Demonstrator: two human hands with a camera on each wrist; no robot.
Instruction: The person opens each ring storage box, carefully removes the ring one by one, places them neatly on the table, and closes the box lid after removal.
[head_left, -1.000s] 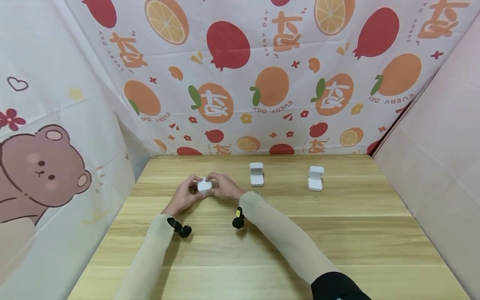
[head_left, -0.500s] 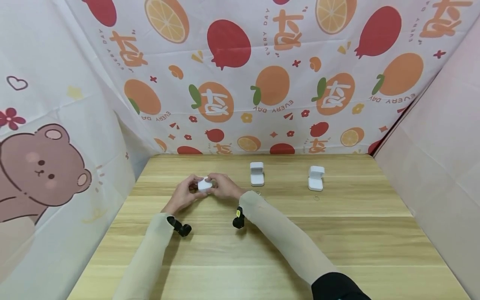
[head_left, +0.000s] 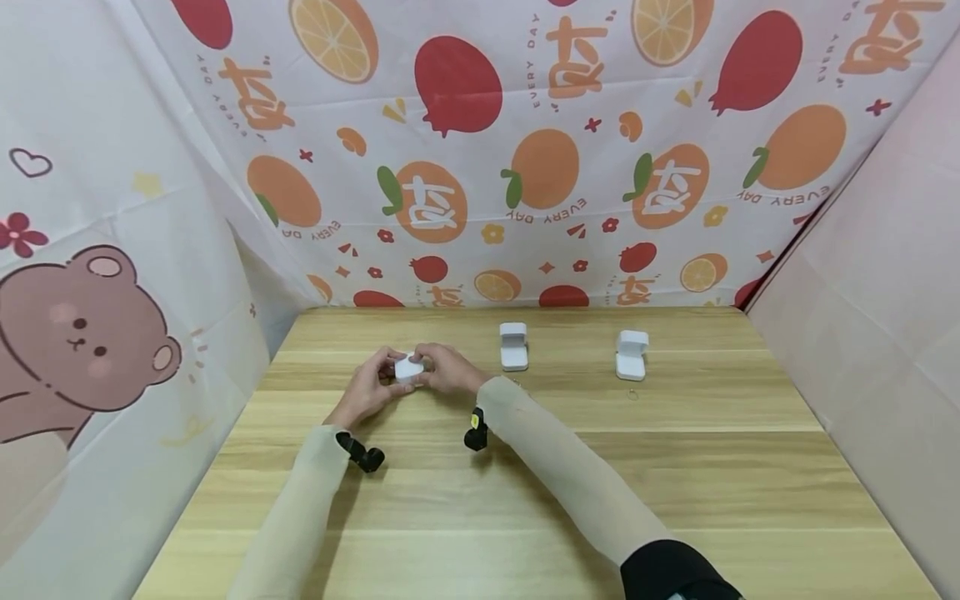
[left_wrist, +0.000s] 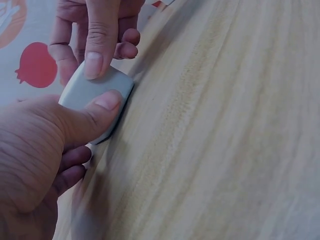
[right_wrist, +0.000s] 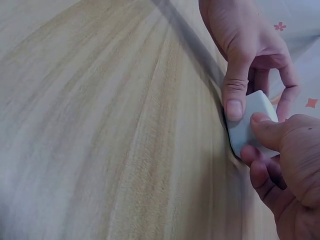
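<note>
Left arm (head_left: 300, 508): pale-sleeved, slanting over the surface (head_left: 450, 517) toward its far edge. Right arm (head_left: 573, 479): pale-sleeved, with a black section (head_left: 671, 571) at its lower end, reaching diagonally toward the far left corner. Left hand (head_left: 366, 390): turned inward on my feed; left thumb (left_wrist: 95, 117) laid over, pad down, fingers (left_wrist: 70, 177) bent beneath in a pinching grip. Right hand (head_left: 448, 371): close by, facing the left; right thumb (right_wrist: 267, 130) pad down, fingers (right_wrist: 265, 185) curled in a like pinch. Some fingertips hide from me; I log their curl as probable.
</note>
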